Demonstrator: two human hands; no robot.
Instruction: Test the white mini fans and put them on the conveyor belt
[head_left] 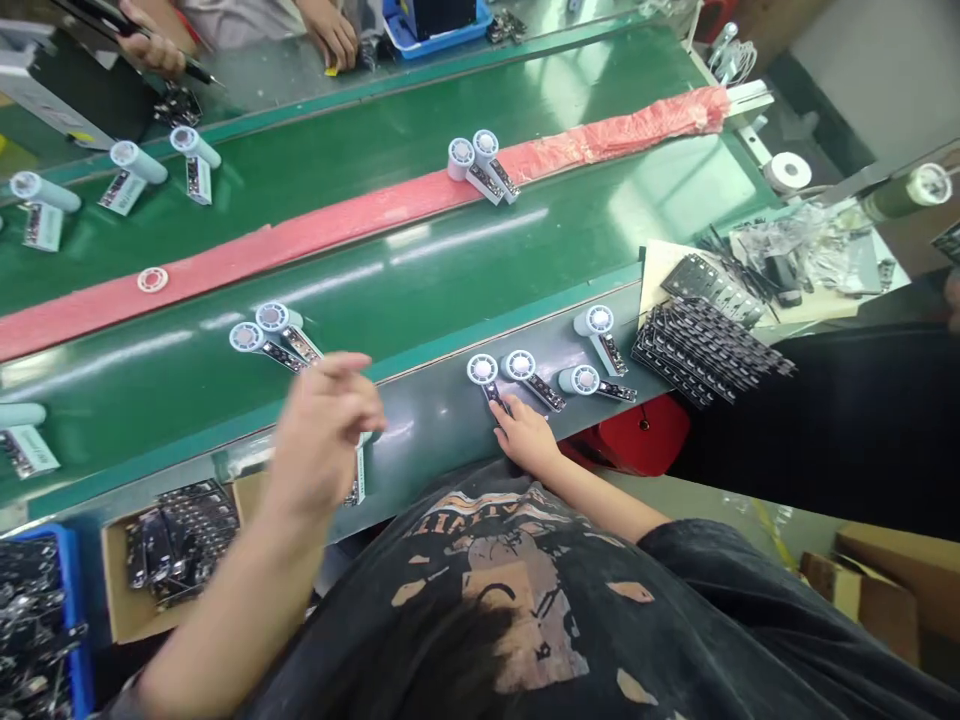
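Note:
My right hand (pixel 525 435) grips the lower handle of a light-blue handheld fan (pixel 482 371) at the near edge of the bench, its fingers around the handle end. A second fan (pixel 519 366) with an exposed circuit strip lies right beside it. My left hand (pixel 326 420) is raised over the bench, smeared by motion, with fingers partly curled; whether it holds anything cannot be made out. Under it, another fan (pixel 358 475) is mostly hidden. Just beyond the left hand, two fans (pixel 274 318) lie together on the green conveyor belt (pixel 420 300).
Two more fans (pixel 581 379) lie to the right, by stacked black circuit panels (pixel 697 345). A red padded strip (pixel 337 225) divides the belt. At lower left stand a cardboard box (pixel 124 600) and blue bin (pixel 75 640) of parts. Across the belt, a co-worker's hands (pixel 330 35) show.

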